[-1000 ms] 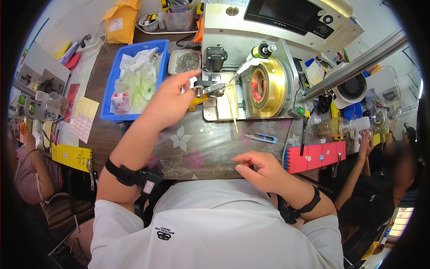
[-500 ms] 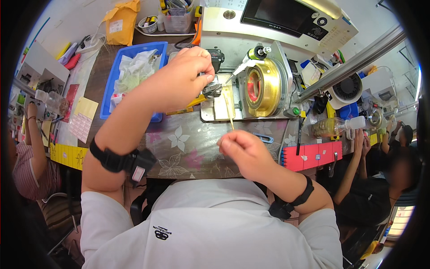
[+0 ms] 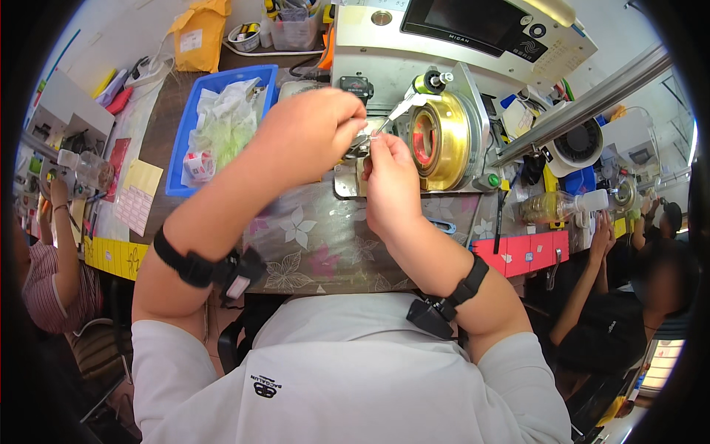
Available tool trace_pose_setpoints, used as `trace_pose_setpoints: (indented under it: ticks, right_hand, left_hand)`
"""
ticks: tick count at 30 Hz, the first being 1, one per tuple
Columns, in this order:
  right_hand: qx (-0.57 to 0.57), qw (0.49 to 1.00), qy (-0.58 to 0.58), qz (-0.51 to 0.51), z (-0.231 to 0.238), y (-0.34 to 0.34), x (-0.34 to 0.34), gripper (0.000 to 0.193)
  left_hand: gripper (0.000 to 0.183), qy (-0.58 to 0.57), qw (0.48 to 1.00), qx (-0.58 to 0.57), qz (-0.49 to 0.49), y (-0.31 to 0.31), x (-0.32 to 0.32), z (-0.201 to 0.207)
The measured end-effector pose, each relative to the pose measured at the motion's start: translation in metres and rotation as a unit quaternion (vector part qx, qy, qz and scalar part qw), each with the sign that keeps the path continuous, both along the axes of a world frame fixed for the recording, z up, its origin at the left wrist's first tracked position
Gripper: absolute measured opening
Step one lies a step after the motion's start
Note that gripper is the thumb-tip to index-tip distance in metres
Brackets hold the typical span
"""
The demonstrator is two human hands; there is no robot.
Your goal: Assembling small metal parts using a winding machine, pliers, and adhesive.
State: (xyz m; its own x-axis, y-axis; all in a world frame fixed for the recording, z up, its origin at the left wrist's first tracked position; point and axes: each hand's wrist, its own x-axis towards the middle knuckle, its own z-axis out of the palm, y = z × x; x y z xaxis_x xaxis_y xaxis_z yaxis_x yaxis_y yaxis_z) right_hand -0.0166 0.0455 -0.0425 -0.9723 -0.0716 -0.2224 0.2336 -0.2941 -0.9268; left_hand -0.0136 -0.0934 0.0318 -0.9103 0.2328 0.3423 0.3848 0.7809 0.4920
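Beside the gold reel [image 3: 445,140], my left hand [image 3: 305,135] and right hand [image 3: 393,179] are pinched narrow, any content indiscernible; the latter partly hides a metal plate [image 3: 347,183].

Glossy, metallic-looking reel [image 3: 452,148], smooth plastic tray [image 3: 270,83], matt cloth shirt [image 3: 362,370]

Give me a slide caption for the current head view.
Left hand and right hand close together at a benchtop machine, left of its gold-coloured wheel; blue tray farther left.

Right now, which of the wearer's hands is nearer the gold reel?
The right hand, just left of the reel; the left hand is farther off.
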Motion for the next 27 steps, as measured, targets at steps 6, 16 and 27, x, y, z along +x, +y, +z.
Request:
trace_pose_setpoints:
  ticks: [6,16,27]
  right_hand:
    - [-0.065,0.997,0.027,0.015,-0.004,-0.008,-0.013,0.018]
    - [-0.033,0.999,-0.003,0.02,0.0,-0.009,-0.01,0.02]
    - [-0.133,0.986,0.009,0.103,0.013,0.025,0.04,0.022]
  left_hand:
    - [0.015,-0.057,0.987,-0.03,-0.145,-0.009,-0.038,-0.006]
    - [0.012,-0.041,0.981,-0.083,-0.169,-0.003,-0.04,0.009]
    - [0.015,-0.088,0.99,0.015,-0.106,0.019,0.043,-0.007]
